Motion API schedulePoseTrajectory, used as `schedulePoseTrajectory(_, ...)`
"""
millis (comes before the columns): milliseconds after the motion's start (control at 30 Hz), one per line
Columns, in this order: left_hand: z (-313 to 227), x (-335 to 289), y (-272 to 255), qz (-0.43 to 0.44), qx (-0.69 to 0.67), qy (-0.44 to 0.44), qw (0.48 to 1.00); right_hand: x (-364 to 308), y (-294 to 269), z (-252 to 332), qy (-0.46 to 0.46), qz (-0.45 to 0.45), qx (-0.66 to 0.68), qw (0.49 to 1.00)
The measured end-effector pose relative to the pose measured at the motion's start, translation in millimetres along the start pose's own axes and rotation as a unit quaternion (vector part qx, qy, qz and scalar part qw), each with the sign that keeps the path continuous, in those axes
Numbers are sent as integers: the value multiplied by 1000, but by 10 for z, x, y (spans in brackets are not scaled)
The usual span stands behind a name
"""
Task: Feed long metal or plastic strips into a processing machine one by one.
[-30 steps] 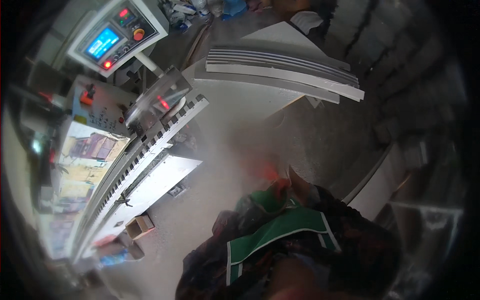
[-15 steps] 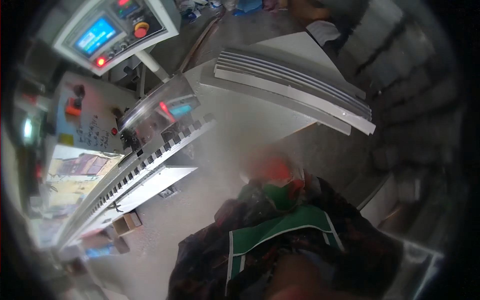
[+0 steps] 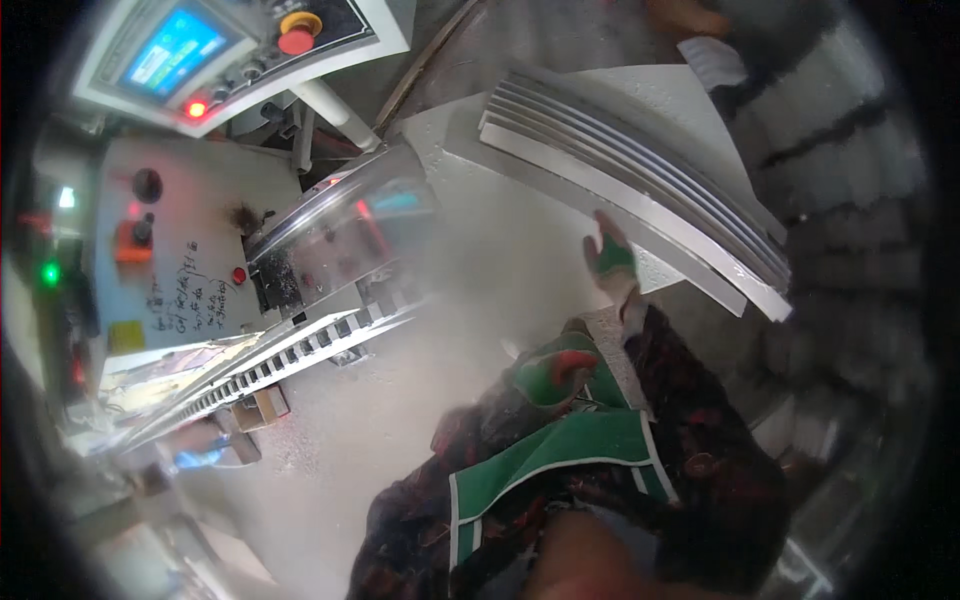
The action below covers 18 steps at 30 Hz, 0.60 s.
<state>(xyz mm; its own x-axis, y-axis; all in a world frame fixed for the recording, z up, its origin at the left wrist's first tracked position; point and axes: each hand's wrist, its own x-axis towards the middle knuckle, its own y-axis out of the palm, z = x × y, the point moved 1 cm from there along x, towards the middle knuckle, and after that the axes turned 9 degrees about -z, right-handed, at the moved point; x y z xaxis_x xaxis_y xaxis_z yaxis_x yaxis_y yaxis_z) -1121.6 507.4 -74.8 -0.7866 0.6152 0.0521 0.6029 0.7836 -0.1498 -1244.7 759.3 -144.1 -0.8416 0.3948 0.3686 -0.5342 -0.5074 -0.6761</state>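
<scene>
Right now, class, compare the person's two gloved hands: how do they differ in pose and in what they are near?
The right hand is raised with fingers spread, next to the stack of long pale strips; the left hand is curled and held close to the body, away from the strips. The right hand seems empty; whether the left holds anything is unclear. Both wear green gloves.

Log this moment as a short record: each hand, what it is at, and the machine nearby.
right hand: gloved green, raised, reaching to the stack of long pale strips, contact unclear
left hand: gloved green and red, near the body, seems to hold nothing
machine: at left, clear guard, control panel with lit screen above
</scene>
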Motion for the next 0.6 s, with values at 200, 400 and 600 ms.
schedulePoseTrajectory(200, -341, 16, -441, -147, -114, -132, 974, 634, -105, -432, -69, 140, -264, 952)
schedulePoseTrajectory(400, -479, 45, -365, -203, -223, -256, 918, 499, -216, -524, -97, 234, -288, 924)
schedulePoseTrajectory(600, 12, 14, -76, -218, -254, -284, 899, 574, -253, -640, -114, 290, -304, 900)
